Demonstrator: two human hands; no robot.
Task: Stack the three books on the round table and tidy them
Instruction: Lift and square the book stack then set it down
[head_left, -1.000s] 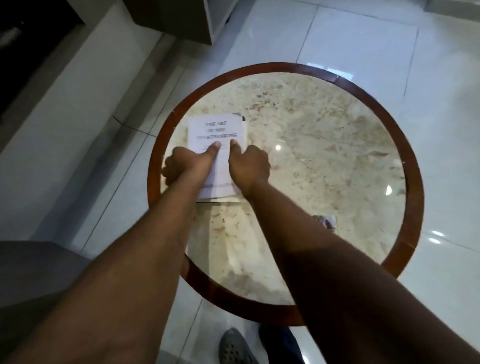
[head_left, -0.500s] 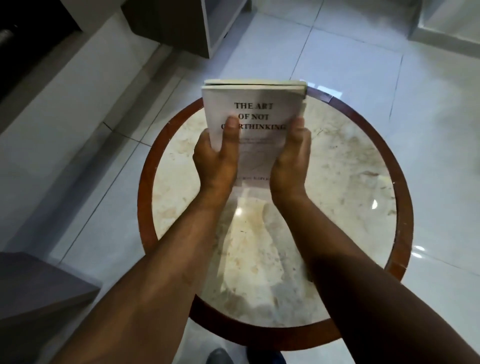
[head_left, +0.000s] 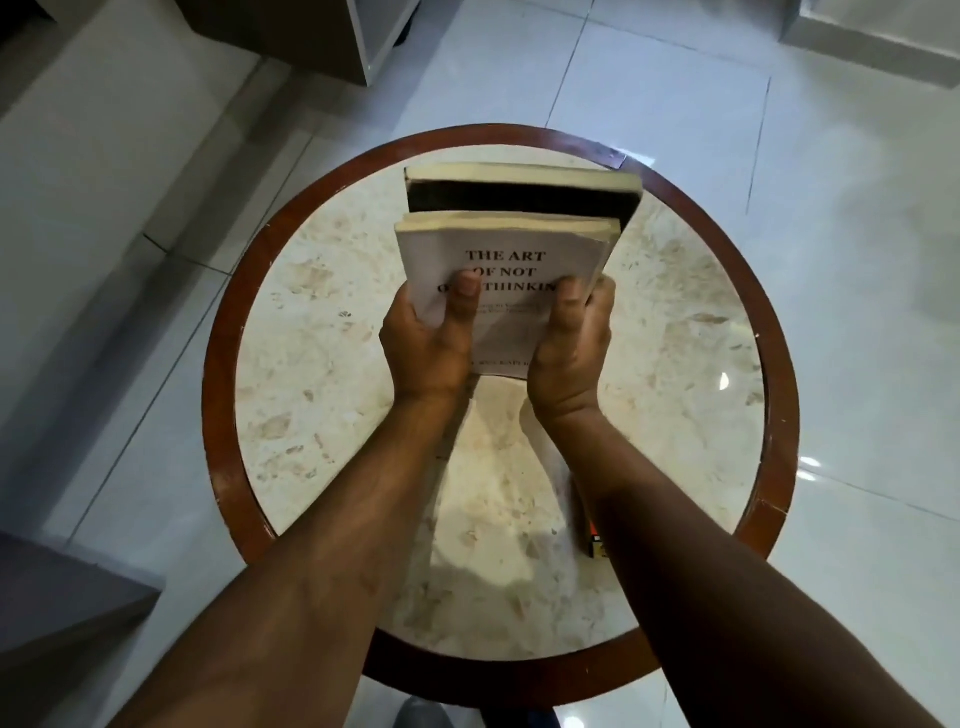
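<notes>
A white book titled "THE ART OF NOT OVERTHINKING" stands tilted above the round table. Right behind it is a dark-covered book whose top sticks up higher. My left hand grips the pair's lower left side and my right hand grips the lower right side. Both thumbs press on the white cover. A small dark and orange object, possibly another book, lies on the table, mostly hidden under my right forearm.
The marble tabletop has a brown wooden rim and stands on a glossy white tiled floor. A cabinet is at the far left, grey furniture at the near left, and a shoe below the table's near edge.
The books lay flat at the table's left under both hands; they have been lifted upright over the middle. Since half a second ago the dark book's top shows higher than the white one.
</notes>
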